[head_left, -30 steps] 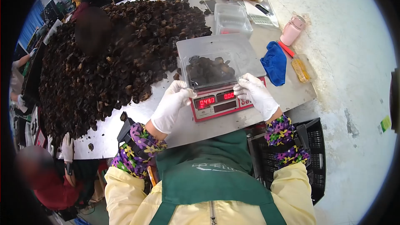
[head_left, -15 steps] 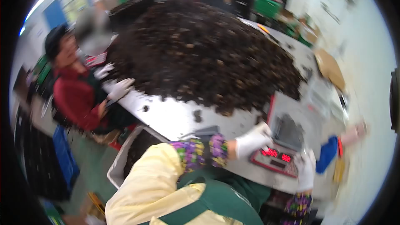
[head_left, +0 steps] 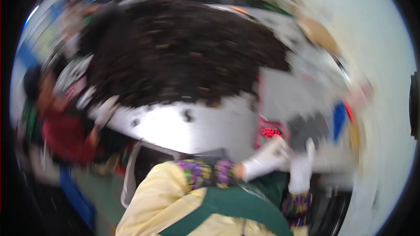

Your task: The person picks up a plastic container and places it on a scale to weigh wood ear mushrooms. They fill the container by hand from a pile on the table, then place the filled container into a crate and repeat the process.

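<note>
My left hand (head_left: 266,158), in a white glove, is closed with its fingertips pinched at the near-left edge of a grey plastic bag (head_left: 308,131). At the bag's near-right edge is my right hand (head_left: 301,169), also white-gloved, its fingers closed on it with the thumb side up. The bag looks flat and dark; motion blur hides its contents. Just beyond my left hand, a digital scale (head_left: 270,132) shows red digits that are too smeared to read. Its pale weighing plate (head_left: 282,94) lies farther back.
A large heap of dark brown dried pieces (head_left: 183,57) covers much of the metal table (head_left: 162,124). At the left, a co-worker in a red top (head_left: 65,133) has white-gloved hands by the heap. A white-rimmed bin (head_left: 130,179) stands at my left; a blue object (head_left: 337,120) is at right.
My view has swung. The grey bag has come off the scale's plate toward me and to the right of the display. Both hands have drawn closer together at its near edge.
</note>
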{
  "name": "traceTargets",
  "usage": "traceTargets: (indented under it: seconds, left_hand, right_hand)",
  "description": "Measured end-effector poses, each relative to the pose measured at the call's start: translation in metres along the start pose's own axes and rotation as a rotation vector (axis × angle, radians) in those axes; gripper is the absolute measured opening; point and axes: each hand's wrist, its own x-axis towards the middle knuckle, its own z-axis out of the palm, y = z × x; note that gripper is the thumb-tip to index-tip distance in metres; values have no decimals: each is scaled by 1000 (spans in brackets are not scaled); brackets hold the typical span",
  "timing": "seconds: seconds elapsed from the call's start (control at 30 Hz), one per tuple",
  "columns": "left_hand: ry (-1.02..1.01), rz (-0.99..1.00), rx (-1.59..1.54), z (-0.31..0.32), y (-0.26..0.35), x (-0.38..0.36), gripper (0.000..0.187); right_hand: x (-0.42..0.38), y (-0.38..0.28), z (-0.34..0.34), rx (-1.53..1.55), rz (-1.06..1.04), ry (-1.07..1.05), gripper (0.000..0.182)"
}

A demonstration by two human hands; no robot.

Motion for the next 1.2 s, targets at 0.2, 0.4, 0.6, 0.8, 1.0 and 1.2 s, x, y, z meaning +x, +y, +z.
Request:
traceTargets:
  seconds: [0.2, 0.4, 0.6, 0.8, 1.0, 1.2]
  left_hand:
    - [81, 253, 308, -54, 5, -20, 30]
    - [665, 92, 742, -131, 12, -57, 36]
    - [854, 168, 785, -191, -6, -73, 34]
    - [930, 146, 907, -211, -19, -77, 35]
    - [913, 169, 1077, -259, -42, -81, 32]
    - [885, 249, 1168, -252, -58, -94, 26]
  right_hand:
    - [-88, -61, -92, -300, -511, 489, 61]
    - [-289, -114, -265, -565, -550, 1215, 68]
    - [-475, -75, -381, -231, -192, 1640, 45]
    - [-549, -60, -421, -63, -424, 1749, 52]
    - [-520, -97, -428, -577, -303, 1835, 65]
    - [-500, -145, -483, -1080, 681, 1819, 86]
